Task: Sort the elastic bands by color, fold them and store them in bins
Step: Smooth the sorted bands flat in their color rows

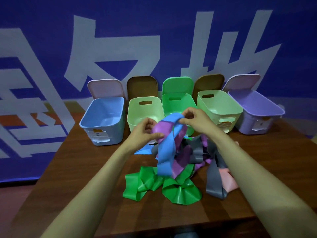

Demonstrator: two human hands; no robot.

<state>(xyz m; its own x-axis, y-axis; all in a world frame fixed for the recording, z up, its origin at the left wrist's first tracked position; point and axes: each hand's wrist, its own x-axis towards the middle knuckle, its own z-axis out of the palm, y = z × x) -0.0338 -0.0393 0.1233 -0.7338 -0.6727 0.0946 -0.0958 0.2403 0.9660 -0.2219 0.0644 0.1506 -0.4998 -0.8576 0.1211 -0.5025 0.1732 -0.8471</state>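
A tangled pile of elastic bands lies mid-table: green bands (pixel 149 182) in front, grey bands (pixel 212 176) and a pink band (pixel 228 177) to the right. My left hand (pixel 145 133) pinches a purple band (pixel 163 128) lifted above the pile. My right hand (pixel 193 117) pinches the top of a blue band (pixel 165 157), which hangs down in a loop tangled with the purple one. Five open bins stand behind: blue (pixel 103 133), pale green (pixel 135 109), green (pixel 188 100), a second pale green bin (pixel 236 112) and purple (pixel 274 112).
The brown wooden table (pixel 96 177) ends close to my body in front and drops off at the left. Bin lids lean upright against the blue wall behind the bins. White labels are stuck on the fronts of the blue and purple bins.
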